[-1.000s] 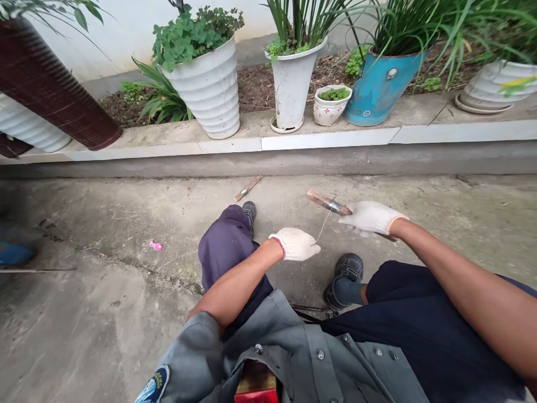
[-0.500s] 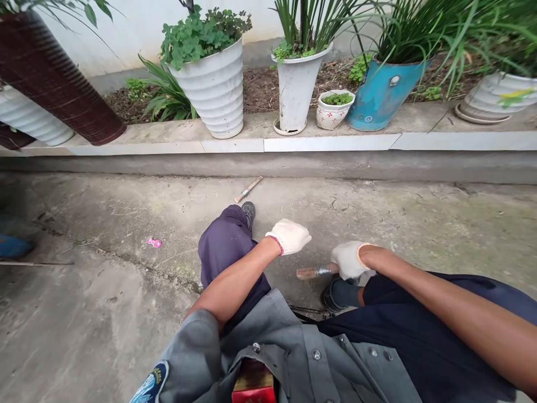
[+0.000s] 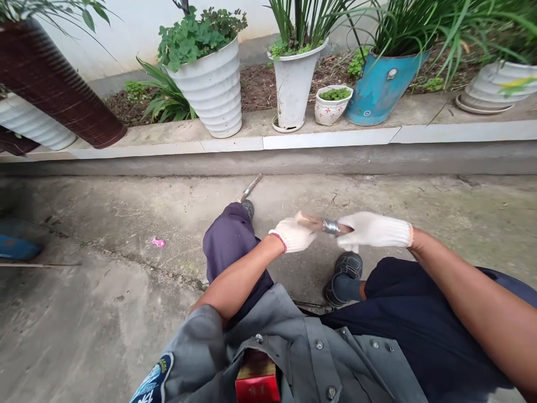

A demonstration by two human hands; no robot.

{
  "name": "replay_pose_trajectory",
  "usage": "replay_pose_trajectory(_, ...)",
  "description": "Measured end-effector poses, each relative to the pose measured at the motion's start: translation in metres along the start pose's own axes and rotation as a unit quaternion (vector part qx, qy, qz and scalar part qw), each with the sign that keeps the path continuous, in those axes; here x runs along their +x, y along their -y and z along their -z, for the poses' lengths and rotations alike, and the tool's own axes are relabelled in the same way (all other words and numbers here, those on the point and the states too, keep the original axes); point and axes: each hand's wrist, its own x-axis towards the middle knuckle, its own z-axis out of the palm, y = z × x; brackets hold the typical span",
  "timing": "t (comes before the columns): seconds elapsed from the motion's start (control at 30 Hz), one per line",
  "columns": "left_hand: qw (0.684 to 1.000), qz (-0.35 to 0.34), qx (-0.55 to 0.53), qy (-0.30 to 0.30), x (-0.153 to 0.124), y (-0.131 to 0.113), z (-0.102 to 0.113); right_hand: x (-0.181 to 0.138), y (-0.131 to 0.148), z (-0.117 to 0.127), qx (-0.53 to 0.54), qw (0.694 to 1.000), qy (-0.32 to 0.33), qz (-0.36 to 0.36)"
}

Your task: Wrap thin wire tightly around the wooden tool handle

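Both my hands wear white knit gloves. My right hand [image 3: 373, 230] is closed round a short wooden stick [image 3: 312, 222] that carries a wrap of silver wire [image 3: 331, 226] near the grip. The stick points left, slightly blurred. My left hand [image 3: 293, 235] is closed at the stick's free end, its fingers pinched beside it; whether it holds the thin wire I cannot make out. Both hands hover above the concrete ground between my knees, over my dark shoes [image 3: 344, 275].
A second stick with a wire wrap [image 3: 250, 187] lies on the ground by my left foot. A small pink scrap [image 3: 158, 242] lies to the left. Along the raised curb [image 3: 293, 143] stand white, blue and brown plant pots.
My right hand dropped the stick low toward my right shoe, then raised it again and brought it left to meet my left hand. The left hand stayed nearly in place.
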Motion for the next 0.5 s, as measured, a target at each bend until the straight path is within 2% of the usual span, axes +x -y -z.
replay_pose_trajectory(0.13, 0.999, -0.034, 0.003, 0.008, -0.004, -0.002, -0.007, -0.011, -0.011, -0.019, -0.027, 0.984, 0.174, -0.020)
replay_pose_trajectory(0.23, 0.999, -0.039, 0.016, 0.025, -0.009, -0.007, -0.016, 0.003, -0.017, -0.035, -0.090, 0.970, 0.213, -0.072)
replay_pose_trajectory(0.3, 0.998, -0.041, 0.024, 0.049, -0.010, -0.008, -0.021, 0.016, -0.019, -0.045, -0.188, 0.960, 0.187, -0.090)
replay_pose_trajectory(0.4, 0.997, -0.034, 0.031, 0.063, -0.010, -0.009, -0.025, 0.035, -0.024, -0.055, -0.318, 0.942, 0.083, -0.065)
replay_pose_trajectory(0.5, 0.997, -0.031, 0.027, 0.068, -0.008, -0.010, -0.027, 0.046, -0.032, -0.059, -0.269, 0.959, 0.001, -0.086)
